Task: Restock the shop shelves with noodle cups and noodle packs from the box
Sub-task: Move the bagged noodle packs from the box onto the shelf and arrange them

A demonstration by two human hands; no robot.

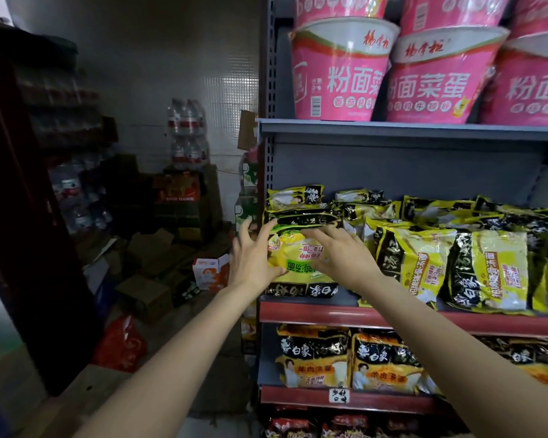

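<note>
A yellow and green noodle pack [298,256] lies upside down at the left end of the middle shelf [345,312], on top of other packs. My left hand [253,257] presses against its left side with fingers spread. My right hand [342,256] lies flat on its right part, fingers straight. More yellow and black noodle packs [456,263] fill the shelf to the right. Pink noodle cups [339,74] stand stacked on the shelf above. The box is not in view.
The lower shelf holds orange and yellow noodle packs [348,358]. The shelf's grey upright [268,90] is just left of the packs. Left of the shelves lie cardboard boxes [146,292], a red bag [121,343] and stacked bottled water [187,134].
</note>
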